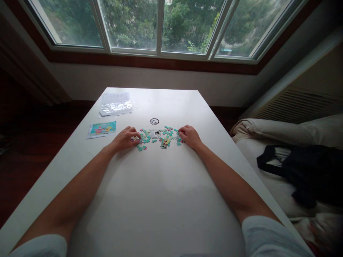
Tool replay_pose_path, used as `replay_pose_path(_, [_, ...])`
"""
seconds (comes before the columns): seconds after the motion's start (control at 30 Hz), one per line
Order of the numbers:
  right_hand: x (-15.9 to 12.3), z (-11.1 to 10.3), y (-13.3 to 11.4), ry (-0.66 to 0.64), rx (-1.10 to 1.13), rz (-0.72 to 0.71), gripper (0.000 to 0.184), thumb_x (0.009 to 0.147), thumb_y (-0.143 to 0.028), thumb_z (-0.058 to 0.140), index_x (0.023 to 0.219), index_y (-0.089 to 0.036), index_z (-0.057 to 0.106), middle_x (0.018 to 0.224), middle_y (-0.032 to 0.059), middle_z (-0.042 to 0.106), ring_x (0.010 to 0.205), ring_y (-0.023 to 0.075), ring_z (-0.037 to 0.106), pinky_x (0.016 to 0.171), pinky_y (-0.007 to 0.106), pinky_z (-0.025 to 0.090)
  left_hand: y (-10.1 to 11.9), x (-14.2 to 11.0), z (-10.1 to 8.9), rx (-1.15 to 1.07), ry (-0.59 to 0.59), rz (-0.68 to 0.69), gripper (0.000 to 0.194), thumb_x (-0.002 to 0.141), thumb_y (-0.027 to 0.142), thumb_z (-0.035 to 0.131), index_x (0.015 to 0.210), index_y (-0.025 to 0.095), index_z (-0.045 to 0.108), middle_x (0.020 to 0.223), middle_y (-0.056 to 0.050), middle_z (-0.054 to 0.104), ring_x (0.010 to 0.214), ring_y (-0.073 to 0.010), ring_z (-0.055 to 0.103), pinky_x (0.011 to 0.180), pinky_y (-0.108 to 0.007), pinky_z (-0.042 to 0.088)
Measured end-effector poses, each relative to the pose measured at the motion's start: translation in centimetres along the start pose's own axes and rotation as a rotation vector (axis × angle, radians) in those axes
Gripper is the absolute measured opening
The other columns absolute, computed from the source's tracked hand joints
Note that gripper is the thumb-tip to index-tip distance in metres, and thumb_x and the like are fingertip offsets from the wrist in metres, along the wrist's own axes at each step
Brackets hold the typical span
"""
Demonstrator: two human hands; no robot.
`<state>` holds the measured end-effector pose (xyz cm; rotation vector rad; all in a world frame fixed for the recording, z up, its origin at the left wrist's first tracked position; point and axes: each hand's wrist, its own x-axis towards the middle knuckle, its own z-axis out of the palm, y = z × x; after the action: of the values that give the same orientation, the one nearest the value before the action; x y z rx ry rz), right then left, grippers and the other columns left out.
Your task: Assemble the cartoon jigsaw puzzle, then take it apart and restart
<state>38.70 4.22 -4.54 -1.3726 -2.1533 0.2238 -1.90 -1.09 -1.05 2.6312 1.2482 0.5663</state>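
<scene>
Small teal, pink and yellow jigsaw puzzle pieces (145, 136) lie loose in a spread pile on the white table (150, 200). A few joined pieces (165, 142) at the near side of the pile show a yellow cartoon figure. My left hand (125, 140) rests at the pile's left edge, its fingers curled round a few puzzle pieces. At the right edge, my right hand (190, 137) has its fingertips bent together on a puzzle piece; the fingers partly cover it. A round metal-rimmed disc (154, 134) sits among the pieces, with a second round one (154, 121) behind it.
A small picture card (102, 129) with pink and yellow cartoon figures lies to the left. Behind it is a clear plastic bag (116, 104) over paper. To the right of the table stands a light sofa (252, 150) with dark cloth (313, 167). Windows (158, 28) are ahead.
</scene>
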Motion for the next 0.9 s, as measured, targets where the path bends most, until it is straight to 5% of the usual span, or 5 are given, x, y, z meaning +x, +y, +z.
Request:
replay_pose_path(0.67, [0.0,0.3,0.0,0.004,-0.011,-0.007,0.017,0.091,-0.027,0.059,0.094,-0.022,0.075,0.091,0.0071,0.064,0.091,0.0233,0.057,0.088,0.037,0.045,1.8,0.4,1.0,-0.093,-0.033,0.109,0.016,0.096,0.034,0.064,0.098,0.028,0.078,0.094,-0.006,0.063,0.092,-0.0199,0.054,0.085,-0.031,0.046])
replay_pose_path(0.9, [-0.1,0.3,-0.1,0.001,-0.019,-0.002,0.017,0.091,-0.027,0.059,0.095,-0.021,0.075,0.092,0.0074,0.065,0.091,0.0235,0.057,0.089,0.037,0.045,1.3,0.4,1.9,-0.044,0.072,0.046,0.022,0.099,0.025,0.055,0.102,0.025,0.077,0.093,-0.006,0.066,0.091,-0.0203,0.054,0.083,-0.032,0.045])
